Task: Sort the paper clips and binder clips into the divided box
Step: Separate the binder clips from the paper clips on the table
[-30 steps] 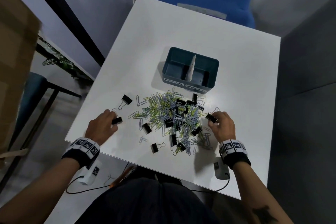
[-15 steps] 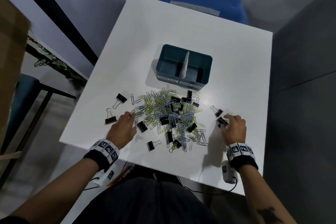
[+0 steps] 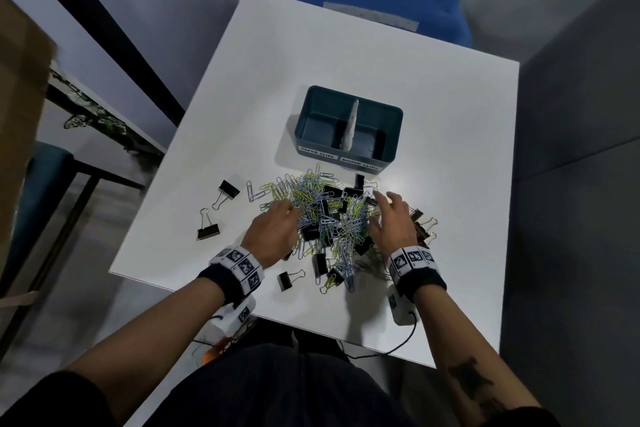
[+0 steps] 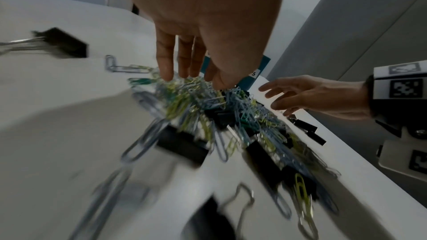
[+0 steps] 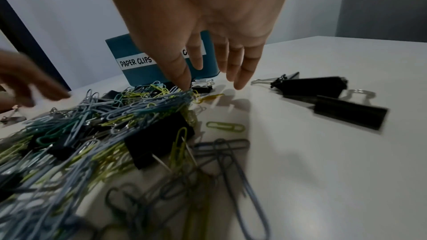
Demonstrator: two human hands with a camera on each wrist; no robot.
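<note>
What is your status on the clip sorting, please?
Both hands open: left hand, right hand flank the pile. Box looks empty. Nothing blocking.

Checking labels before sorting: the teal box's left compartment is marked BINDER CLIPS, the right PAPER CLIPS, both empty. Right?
Labels are swapped. In the head view the divided box reads PAPER CLIPS on the left and BINDER CLIPS on the right. Both compartments look empty.

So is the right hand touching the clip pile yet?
Touching. The right wrist view shows the right hand open, its thumb tip pressed into the blue paper clips at the clip pile edge; the other fingers hang clear.
</note>
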